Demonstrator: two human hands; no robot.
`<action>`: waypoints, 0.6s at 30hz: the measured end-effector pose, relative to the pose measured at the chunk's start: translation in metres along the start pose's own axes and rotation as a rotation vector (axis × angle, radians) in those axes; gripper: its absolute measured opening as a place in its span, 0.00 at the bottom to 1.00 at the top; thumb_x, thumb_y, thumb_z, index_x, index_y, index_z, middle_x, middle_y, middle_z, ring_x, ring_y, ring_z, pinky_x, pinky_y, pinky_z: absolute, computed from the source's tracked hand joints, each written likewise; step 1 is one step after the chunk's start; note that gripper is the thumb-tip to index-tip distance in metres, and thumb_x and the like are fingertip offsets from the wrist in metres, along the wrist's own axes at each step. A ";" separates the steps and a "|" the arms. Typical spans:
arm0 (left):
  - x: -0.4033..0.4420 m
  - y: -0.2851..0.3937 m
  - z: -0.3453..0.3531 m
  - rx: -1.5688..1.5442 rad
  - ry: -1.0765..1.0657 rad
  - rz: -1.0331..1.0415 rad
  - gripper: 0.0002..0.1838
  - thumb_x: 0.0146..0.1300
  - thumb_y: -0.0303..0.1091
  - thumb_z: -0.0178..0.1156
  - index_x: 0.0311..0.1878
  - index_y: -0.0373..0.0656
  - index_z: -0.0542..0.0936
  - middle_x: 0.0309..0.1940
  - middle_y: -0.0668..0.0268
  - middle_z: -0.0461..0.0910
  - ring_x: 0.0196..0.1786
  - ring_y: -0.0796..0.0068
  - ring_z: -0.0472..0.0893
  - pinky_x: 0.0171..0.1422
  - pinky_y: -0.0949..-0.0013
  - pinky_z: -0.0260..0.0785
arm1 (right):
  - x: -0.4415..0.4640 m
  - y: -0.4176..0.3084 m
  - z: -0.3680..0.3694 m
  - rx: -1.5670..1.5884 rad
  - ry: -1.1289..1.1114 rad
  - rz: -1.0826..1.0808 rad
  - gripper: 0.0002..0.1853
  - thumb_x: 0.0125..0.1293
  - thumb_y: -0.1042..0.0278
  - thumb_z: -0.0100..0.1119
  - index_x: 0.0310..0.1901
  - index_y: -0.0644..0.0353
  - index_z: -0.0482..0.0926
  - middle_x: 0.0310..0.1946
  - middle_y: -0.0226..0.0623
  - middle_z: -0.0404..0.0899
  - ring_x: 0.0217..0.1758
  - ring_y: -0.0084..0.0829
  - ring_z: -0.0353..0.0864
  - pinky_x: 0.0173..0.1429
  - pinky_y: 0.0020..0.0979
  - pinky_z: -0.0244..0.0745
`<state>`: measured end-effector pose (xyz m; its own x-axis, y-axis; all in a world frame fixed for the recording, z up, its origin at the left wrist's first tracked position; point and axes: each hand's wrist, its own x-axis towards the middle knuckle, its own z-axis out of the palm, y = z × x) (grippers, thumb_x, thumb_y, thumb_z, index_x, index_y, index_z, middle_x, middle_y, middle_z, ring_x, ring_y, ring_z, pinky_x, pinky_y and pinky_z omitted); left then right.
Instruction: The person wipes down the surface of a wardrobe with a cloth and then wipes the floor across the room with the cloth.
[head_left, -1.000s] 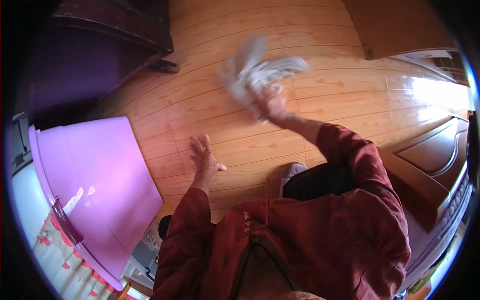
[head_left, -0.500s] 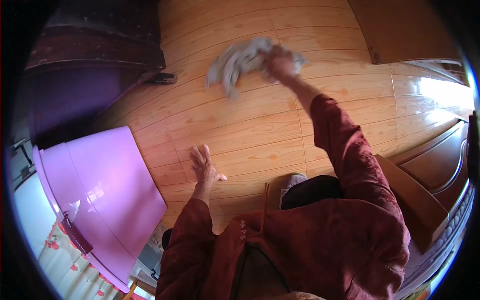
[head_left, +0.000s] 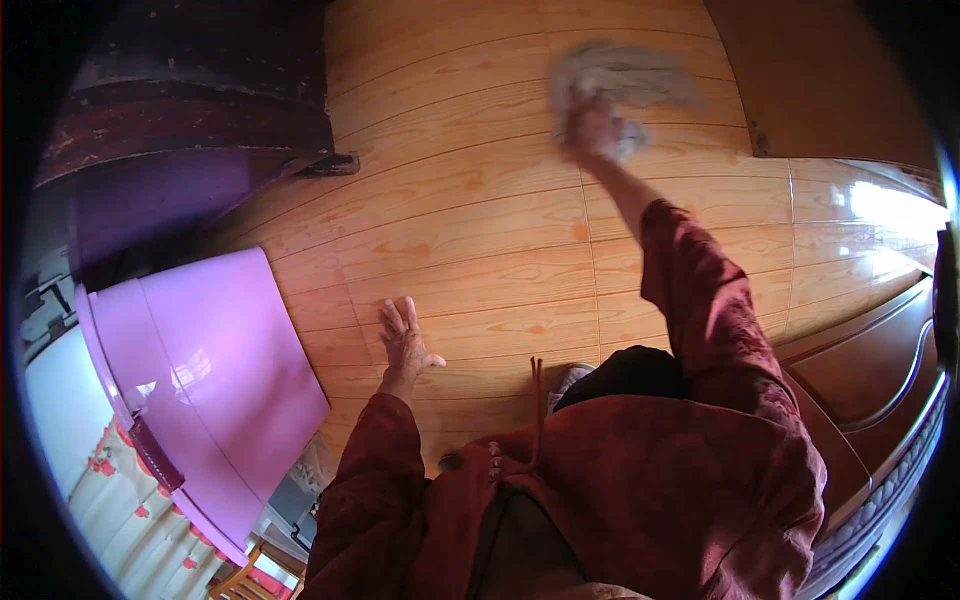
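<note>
A crumpled greyish cloth [head_left: 635,75] lies against the wood-patterned floor [head_left: 470,230], blurred by motion. My right hand [head_left: 595,128] grips its near side with the arm stretched far forward, and part of the cloth sticks out to the right of the hand. My left hand [head_left: 404,342] is apart from the cloth, with its fingers spread and nothing in them. It is over the floor, close to my body, and I cannot tell whether it presses down. The nearest object to it is a purple glossy container [head_left: 215,370] on the left.
Dark worn wooden furniture [head_left: 200,110] stands at the upper left, its foot reaching onto the floor. A brown panel [head_left: 820,80] is at the upper right. A wooden bed frame [head_left: 860,370] stands at the right. One shoe [head_left: 572,383] shows beside my dark-clad knee.
My right hand has swept the cloth to the right and slightly farther away, and the cloth now trails to the right. My left hand stays in nearly the same place.
</note>
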<state>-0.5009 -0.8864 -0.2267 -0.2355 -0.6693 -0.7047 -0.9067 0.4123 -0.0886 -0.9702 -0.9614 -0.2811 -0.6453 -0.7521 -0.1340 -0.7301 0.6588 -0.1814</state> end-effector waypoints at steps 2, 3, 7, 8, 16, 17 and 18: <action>0.001 -0.004 0.001 -0.010 0.004 0.026 0.80 0.25 0.51 0.82 0.74 0.50 0.32 0.73 0.40 0.25 0.74 0.32 0.34 0.67 0.33 0.53 | -0.028 -0.050 0.000 0.017 -0.022 -0.290 0.30 0.63 0.64 0.50 0.69 0.40 0.61 0.61 0.44 0.66 0.65 0.44 0.65 0.59 0.59 0.64; 0.001 -0.007 0.001 -0.025 0.010 0.048 0.79 0.26 0.51 0.82 0.74 0.50 0.31 0.72 0.39 0.25 0.74 0.32 0.34 0.69 0.36 0.52 | -0.040 -0.063 0.026 -0.005 0.122 -0.470 0.32 0.61 0.66 0.54 0.68 0.41 0.61 0.57 0.43 0.70 0.61 0.44 0.70 0.54 0.59 0.69; 0.005 -0.011 0.000 -0.071 -0.022 0.061 0.78 0.29 0.54 0.80 0.74 0.48 0.32 0.73 0.39 0.28 0.73 0.30 0.37 0.69 0.41 0.58 | -0.050 -0.069 0.009 0.677 0.005 -0.854 0.31 0.59 0.64 0.60 0.66 0.46 0.66 0.58 0.43 0.72 0.63 0.43 0.70 0.63 0.51 0.66; 0.006 -0.013 0.003 -0.081 -0.013 0.069 0.77 0.29 0.55 0.80 0.74 0.48 0.32 0.73 0.39 0.28 0.73 0.30 0.37 0.70 0.42 0.57 | -0.049 -0.061 -0.007 0.862 -0.131 -0.810 0.30 0.59 0.64 0.60 0.65 0.48 0.67 0.58 0.43 0.73 0.63 0.43 0.70 0.65 0.48 0.66; 0.026 -0.020 0.013 -0.187 -0.130 0.024 0.73 0.37 0.55 0.77 0.74 0.40 0.33 0.73 0.40 0.29 0.76 0.44 0.40 0.77 0.54 0.44 | 0.002 0.172 -0.012 -0.175 0.134 -0.026 0.35 0.66 0.41 0.47 0.70 0.48 0.57 0.71 0.44 0.54 0.74 0.46 0.50 0.72 0.52 0.49; 0.028 -0.020 0.007 -0.237 -0.185 0.006 0.71 0.39 0.54 0.76 0.74 0.38 0.35 0.73 0.41 0.32 0.76 0.46 0.42 0.77 0.56 0.45 | -0.012 0.184 -0.021 -0.179 0.102 0.024 0.35 0.67 0.40 0.45 0.71 0.49 0.56 0.72 0.44 0.51 0.76 0.46 0.46 0.73 0.52 0.45; 0.032 -0.016 -0.001 -0.289 -0.237 -0.011 0.69 0.41 0.53 0.76 0.73 0.37 0.37 0.74 0.41 0.35 0.76 0.48 0.44 0.76 0.59 0.46 | -0.021 0.192 -0.019 -0.176 0.143 -0.006 0.35 0.68 0.41 0.44 0.71 0.49 0.55 0.72 0.44 0.51 0.76 0.46 0.46 0.73 0.52 0.44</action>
<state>-0.4939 -0.9154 -0.2468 -0.1686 -0.4970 -0.8512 -0.9780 0.1919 0.0816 -1.1010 -0.8191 -0.2949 -0.6572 -0.7537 0.0087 -0.7537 0.6572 -0.0073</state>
